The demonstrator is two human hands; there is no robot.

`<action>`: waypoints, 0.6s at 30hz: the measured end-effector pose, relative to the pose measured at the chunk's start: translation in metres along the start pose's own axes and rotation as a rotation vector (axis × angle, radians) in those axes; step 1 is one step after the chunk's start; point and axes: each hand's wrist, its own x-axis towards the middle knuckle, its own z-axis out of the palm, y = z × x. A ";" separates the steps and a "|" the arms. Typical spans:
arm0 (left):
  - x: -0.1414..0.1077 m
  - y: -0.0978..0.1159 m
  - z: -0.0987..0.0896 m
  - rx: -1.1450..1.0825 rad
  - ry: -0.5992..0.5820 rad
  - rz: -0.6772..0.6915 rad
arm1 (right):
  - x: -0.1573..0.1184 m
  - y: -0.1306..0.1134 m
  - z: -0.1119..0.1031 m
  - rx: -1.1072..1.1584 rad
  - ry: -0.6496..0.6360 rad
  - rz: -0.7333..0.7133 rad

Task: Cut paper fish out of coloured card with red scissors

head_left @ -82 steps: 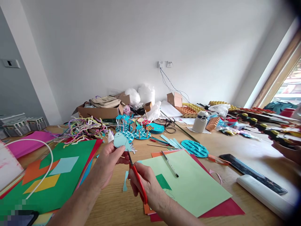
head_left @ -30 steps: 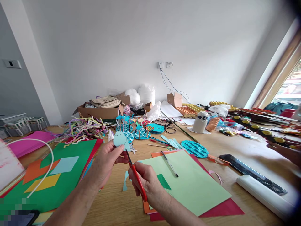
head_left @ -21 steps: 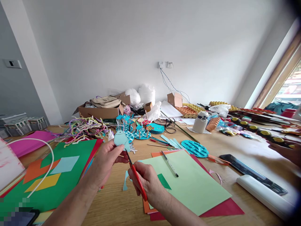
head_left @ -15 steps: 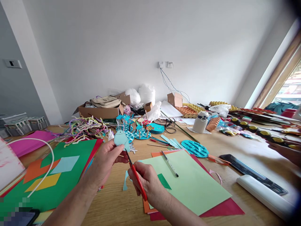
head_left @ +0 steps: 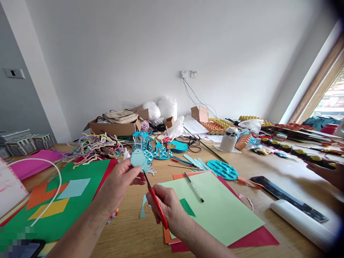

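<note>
My left hand [head_left: 127,179] pinches a light blue paper cutout [head_left: 138,158] with a drawn outline, held above the table. Red-handled scissors [head_left: 158,208] are gripped in my right hand [head_left: 168,206], their blades at the lower edge of the cutout. A thin curved blue paper scrap [head_left: 143,207] lies on the wood just below the scissors. Under my right wrist is a stack topped by a pale green sheet [head_left: 217,215], with a pen [head_left: 194,187] on it.
Coloured sheets with a green one [head_left: 72,215] on top lie left. Pipe cleaners [head_left: 99,147] and blue paper-fish models [head_left: 162,152] stand behind my hands. A blue disc [head_left: 222,170], a white case [head_left: 301,222] and another person's hand [head_left: 326,173] are at right.
My hands, the cutout and the scissors hold nearly the same place. At right, the other person's hand and the black-and-yellow strip have shifted slightly.
</note>
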 end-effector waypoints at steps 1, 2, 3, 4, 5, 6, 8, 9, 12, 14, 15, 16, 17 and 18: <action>0.000 0.000 0.000 0.004 0.002 0.002 | 0.000 0.000 0.000 0.013 -0.013 0.001; 0.000 0.000 0.000 0.006 0.003 0.002 | -0.001 -0.001 0.000 0.024 -0.028 -0.002; 0.000 0.000 -0.001 0.007 0.003 0.000 | -0.001 -0.001 -0.001 0.034 -0.038 -0.007; 0.000 0.000 -0.001 0.006 0.001 -0.005 | -0.002 -0.002 -0.001 0.040 -0.044 -0.013; 0.000 0.000 -0.001 0.003 -0.002 -0.010 | -0.002 -0.002 -0.001 0.043 -0.043 -0.020; 0.000 0.000 -0.001 0.000 -0.008 -0.016 | -0.002 -0.002 -0.001 0.043 -0.041 -0.025; 0.000 0.001 -0.001 -0.004 -0.023 -0.024 | -0.002 -0.001 -0.002 0.045 -0.044 -0.031; -0.001 0.001 -0.001 -0.004 -0.030 -0.025 | -0.002 -0.001 -0.002 0.045 -0.047 -0.031; -0.001 0.002 -0.001 -0.003 -0.039 -0.028 | -0.001 0.003 -0.002 0.042 -0.051 -0.035; -0.002 0.003 0.000 0.000 -0.038 -0.035 | -0.001 0.006 -0.002 0.033 -0.051 -0.042; -0.002 0.003 -0.001 0.001 -0.037 -0.039 | -0.001 0.007 -0.003 0.028 -0.051 -0.045; -0.003 0.003 -0.001 0.002 -0.036 -0.041 | -0.001 0.008 -0.003 0.024 -0.051 -0.045; -0.003 0.003 -0.001 0.002 -0.037 -0.042 | 0.000 0.008 -0.003 0.018 -0.051 -0.043; -0.002 0.003 -0.001 0.002 -0.038 -0.042 | 0.000 0.009 -0.003 0.010 -0.052 -0.042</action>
